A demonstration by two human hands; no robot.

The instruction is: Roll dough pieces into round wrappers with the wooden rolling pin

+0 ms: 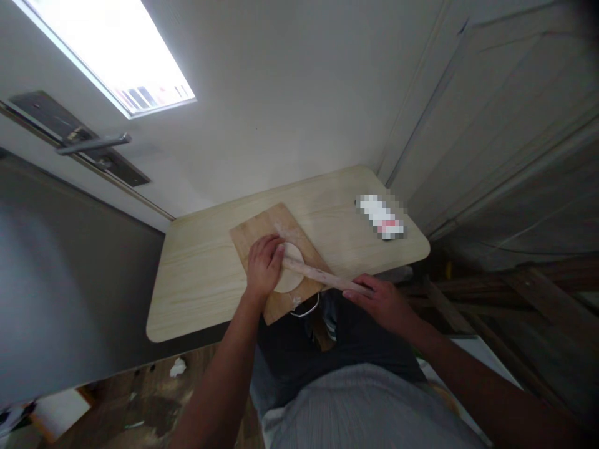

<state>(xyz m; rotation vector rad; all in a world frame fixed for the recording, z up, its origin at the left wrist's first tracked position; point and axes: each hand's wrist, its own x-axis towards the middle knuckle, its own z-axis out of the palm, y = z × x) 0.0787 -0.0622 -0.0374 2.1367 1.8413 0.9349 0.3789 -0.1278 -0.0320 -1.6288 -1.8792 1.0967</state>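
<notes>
A flat round of pale dough [292, 282] lies on a floured wooden cutting board [276, 218]. My left hand [264, 262] covers the left edge of the dough. Its fingers are held together, with the thumb on the dough's upper side; their tips are partly hidden. A thin wooden rolling pin [327, 279] slants across the dough, its far end resting on it close to my left thumb. At the pin's near end, my right hand [377, 301] is closed around the wood, just beyond the table's front edge.
The board sits on a light wood table [196, 268] with rounded corners and juts over its front edge. A phone-like object, blurred out [381, 217], lies at the right. Behind stands a white door with a metal handle [93, 144]. Crumpled white paper [178, 367] is on the floor.
</notes>
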